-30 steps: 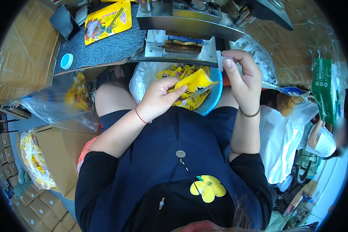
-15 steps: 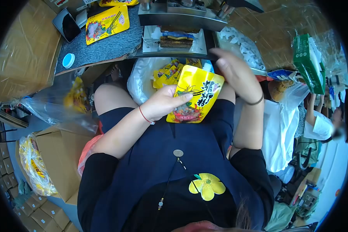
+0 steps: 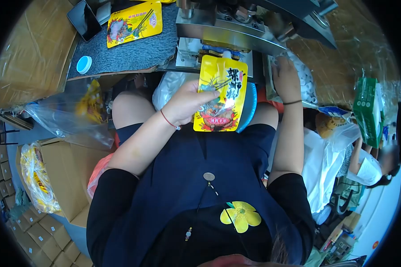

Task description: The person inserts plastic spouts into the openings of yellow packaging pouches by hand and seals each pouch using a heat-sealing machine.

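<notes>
My left hand is closed on a yellow printed pouch, thumb across its front. The pouch stands nearly upright above my lap, and a small white piece shows at its top edge. Directly behind that edge is the lower plate of a metal machine. To the right, my right hand reaches down among small white plastic pieces in a tray beside the machine. Its fingertips are hidden, so their grip does not show.
Another yellow pouch lies on the grey cloth near a phone and a blue-white cap. A green box stands at right. An open carton is at lower left. Another person is at far right.
My right hand has moved from beside the pouch up and right into the tray of white pieces. The pouch in my left hand has turned more upright and risen toward the machine.
</notes>
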A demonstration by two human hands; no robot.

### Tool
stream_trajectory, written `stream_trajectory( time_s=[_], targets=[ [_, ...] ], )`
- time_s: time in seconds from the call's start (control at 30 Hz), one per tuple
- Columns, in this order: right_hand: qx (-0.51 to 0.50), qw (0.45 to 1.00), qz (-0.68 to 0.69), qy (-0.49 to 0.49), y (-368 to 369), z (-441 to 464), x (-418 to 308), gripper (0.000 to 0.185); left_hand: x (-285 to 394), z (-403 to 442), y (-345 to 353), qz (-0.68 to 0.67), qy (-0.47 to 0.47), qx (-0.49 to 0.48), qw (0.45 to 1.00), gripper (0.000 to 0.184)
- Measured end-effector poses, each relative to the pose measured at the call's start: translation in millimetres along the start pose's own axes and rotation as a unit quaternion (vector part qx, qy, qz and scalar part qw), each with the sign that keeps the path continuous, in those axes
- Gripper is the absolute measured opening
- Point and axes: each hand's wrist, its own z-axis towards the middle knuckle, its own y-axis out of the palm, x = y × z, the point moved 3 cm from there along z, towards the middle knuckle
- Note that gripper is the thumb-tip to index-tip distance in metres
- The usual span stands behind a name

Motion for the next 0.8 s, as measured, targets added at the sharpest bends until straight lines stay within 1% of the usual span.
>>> stream_trajectory(
  time_s=[0.03, 0.13, 0.17, 0.27, 0.3, 0.33, 0.37, 0.4, 0.43, 0.47, 0.5, 0.53, 0.57, 0.67, 0.7, 0.8],
  targets=[
    [0.037, 0.999, 0.029, -0.005, -2, -3, -6, 0.024, 4, 6, -3, -0.023, 0.004, 0.002, 1.0, 0.028],
    [0.049, 0.999, 0.012, 0.003, -10, -4, -17, 0.026, 18, 15, -7, -0.028, -0.01, 0.012, 0.999, 0.028],
    [0.046, 0.999, 0.019, 0.009, -12, -4, -19, 0.026, 17, 18, -10, -0.02, -0.018, 0.001, 1.0, 0.029],
    [0.043, 0.997, 0.044, 0.037, -13, -4, -22, 0.027, 13, 21, -12, -0.017, 0.008, 0.014, 1.0, 0.034],
    [0.048, 0.996, 0.055, 0.048, -13, -4, -23, 0.027, 18, 22, -10, 0.023, 0.08, 0.026, 0.996, 0.031],
    [0.054, 0.995, 0.066, 0.058, -12, -3, -24, 0.026, 28, 21, -27, 0.157, 0.129, 0.138, 0.969, 0.029],
    [0.061, 0.995, 0.062, 0.056, -11, -2, -24, 0.026, 45, 19, -50, 0.286, 0.174, 0.245, 0.91, 0.027],
    [0.068, 0.995, 0.057, 0.054, -11, -2, -22, 0.026, 75, 17, -57, 0.203, 0.242, 0.242, 0.917, 0.026],
    [0.075, 0.994, 0.052, 0.053, -11, -3, -21, 0.026, 107, 21, -80, 0.329, 0.313, 0.303, 0.838, 0.031],
    [0.065, 0.995, 0.051, 0.054, -11, -3, -21, 0.027, 142, 23, -94, 0.577, 0.418, 0.389, 0.583, 0.037],
    [0.053, 0.996, 0.05, 0.053, -11, -3, -22, 0.027, 169, 30, -102, 0.646, 0.415, 0.403, 0.497, 0.045],
    [0.042, 0.997, 0.049, 0.051, -12, -3, -22, 0.027, 189, 46, -128, 0.692, 0.449, 0.367, 0.431, 0.053],
    [0.024, 0.997, 0.044, 0.051, -12, -3, -22, 0.028, 203, 56, -140, 0.761, 0.279, 0.407, 0.421, 0.061],
    [-0.01, 0.998, 0.047, 0.048, -16, -7, -22, 0.028, 211, 75, -199, 0.881, 0.136, 0.368, 0.263, 0.068],
    [-0.012, 0.997, 0.06, 0.042, -20, -10, -22, 0.028, 208, 73, -205, 0.875, 0.082, 0.365, 0.305, 0.074],
    [-0.022, 0.995, 0.087, 0.035, -25, -13, -22, 0.027, 168, 40, -165, 0.883, 0.072, 0.367, 0.282, 0.072]
  ],
)
